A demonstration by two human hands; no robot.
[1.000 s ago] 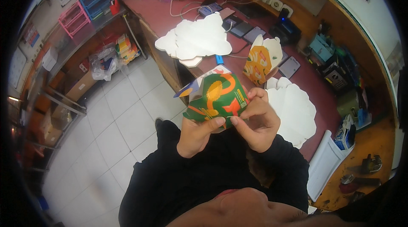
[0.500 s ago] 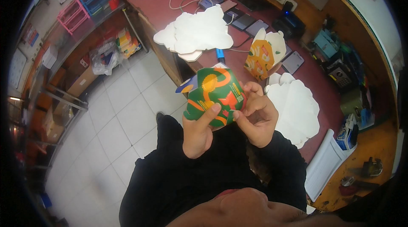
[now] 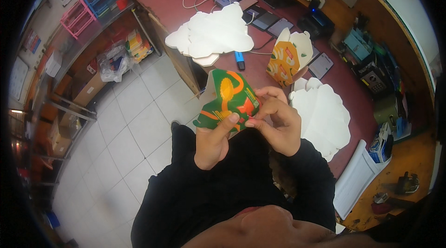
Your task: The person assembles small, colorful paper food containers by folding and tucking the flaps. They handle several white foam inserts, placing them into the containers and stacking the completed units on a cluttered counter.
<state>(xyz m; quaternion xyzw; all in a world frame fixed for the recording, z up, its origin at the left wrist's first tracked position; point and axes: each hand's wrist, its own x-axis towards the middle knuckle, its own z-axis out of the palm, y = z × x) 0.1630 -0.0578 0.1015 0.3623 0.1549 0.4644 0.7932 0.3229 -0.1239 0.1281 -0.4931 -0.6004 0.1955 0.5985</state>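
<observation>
A green paper food box (image 3: pixel 226 101) with orange and yellow print is held between both hands above my lap. My left hand (image 3: pixel 213 142) grips its lower left, thumb on the printed face and fingers hidden behind. At its lower right edge, the thumb and fingers of my right hand (image 3: pixel 279 121) pinch the card. One side of the box stands open at the left, showing pale inner card. On the red table, an orange folded food box (image 3: pixel 285 63) stands upright with white flaps raised. White flat box blanks (image 3: pixel 320 119) lie beside my right hand.
Another stack of white blanks (image 3: pixel 214 32) lies at the table's far left, with a blue marker (image 3: pixel 239 60) beside it. Several phones with cables, including one phone (image 3: pixel 320 65), and a black device (image 3: pixel 316 24) are further back. A white sheet holder (image 3: pixel 350 180) is at the right.
The green box has tilted and shifted slightly left and down; its blue-and-yellow flap at the left no longer shows. Both hands moved a little up and left, still holding it.
</observation>
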